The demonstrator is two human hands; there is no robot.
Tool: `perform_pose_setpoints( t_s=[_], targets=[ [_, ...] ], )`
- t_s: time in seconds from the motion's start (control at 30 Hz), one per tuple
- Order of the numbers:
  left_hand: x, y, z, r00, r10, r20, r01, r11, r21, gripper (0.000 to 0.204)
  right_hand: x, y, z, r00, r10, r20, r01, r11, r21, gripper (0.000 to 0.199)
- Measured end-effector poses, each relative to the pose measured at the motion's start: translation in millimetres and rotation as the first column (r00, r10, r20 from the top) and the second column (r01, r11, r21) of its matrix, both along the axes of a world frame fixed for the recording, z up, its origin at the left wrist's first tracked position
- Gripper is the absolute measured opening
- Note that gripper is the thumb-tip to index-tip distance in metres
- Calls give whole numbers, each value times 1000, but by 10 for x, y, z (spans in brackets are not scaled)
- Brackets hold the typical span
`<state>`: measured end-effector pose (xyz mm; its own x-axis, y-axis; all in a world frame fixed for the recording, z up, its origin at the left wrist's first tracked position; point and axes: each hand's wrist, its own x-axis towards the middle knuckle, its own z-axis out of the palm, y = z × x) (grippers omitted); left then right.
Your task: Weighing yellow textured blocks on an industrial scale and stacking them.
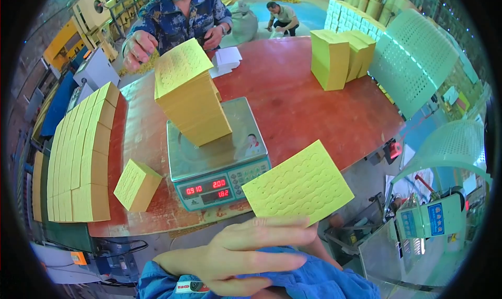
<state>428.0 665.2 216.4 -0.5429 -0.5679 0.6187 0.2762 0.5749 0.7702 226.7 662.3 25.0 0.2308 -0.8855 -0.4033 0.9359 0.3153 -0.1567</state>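
Note:
A stack of yellow punched paper [300, 186], stamped with scalloped rows and small holes, is held tilted above the table's near edge. My right hand [317, 241] supports it from below; its fingers are mostly hidden behind the paper and my other hand. My left hand [256, 254] lies across in front with its fingers stretched out and apart, overlapping the stack's lower edge. Whether it touches the paper I cannot tell. Ahead, a taller pile of yellow paper [193, 108] stands on the metal pan of a digital scale [217, 165] with lit red figures.
A small yellow block [138, 186] sits left of the scale, beside long rows of yellow blocks [78, 158]. More stacks [332, 61] stand far right on the red table [282, 90]. A masked co-worker [183, 16] faces me near white paper [226, 58]. Green perforated chairs [413, 61] are at right.

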Motion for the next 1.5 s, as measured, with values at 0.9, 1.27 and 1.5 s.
perform_pose_setpoints(
  t_s=[0.9,1.27,1.5],
  targets=[
    [-298,-125,-371,624,511,591,-320,857,-404,74,38,34,-187,404,-375,-834,-431,727,-535,59],
    [351,-162,-596,672,665,326,-582,747,-322,71,166,-107,449,855,-90,-511,-132,915,-382,53],
    [758,-516,-1074,792,545,-276,-228,683,694,56,337,-628,1221,269,-392,-880,-580,663,-473,41]
  ],
)
